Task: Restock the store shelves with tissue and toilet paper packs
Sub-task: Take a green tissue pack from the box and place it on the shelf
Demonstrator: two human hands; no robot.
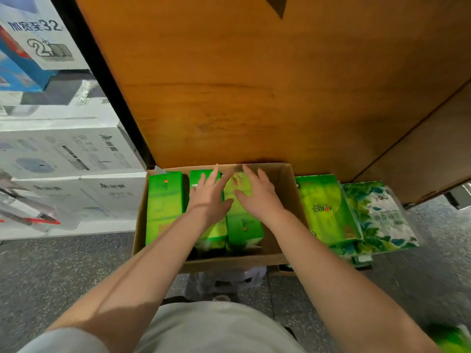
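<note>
An open cardboard box (285,184) sits on the floor under a wooden shelf and holds three green tissue packs standing on edge. The left pack (164,205) is untouched. My left hand (207,197) lies flat on the middle pack (215,238), fingers spread. My right hand (256,193) rests with fingers apart on the right pack (243,225). Neither hand has closed around a pack.
Two more green tissue packs (325,210) and a leaf-patterned pack (379,215) lie on the floor right of the box. The wooden shelf panel (254,85) overhangs the box. White product cartons (63,154) are stacked at left. Grey speckled floor lies in front.
</note>
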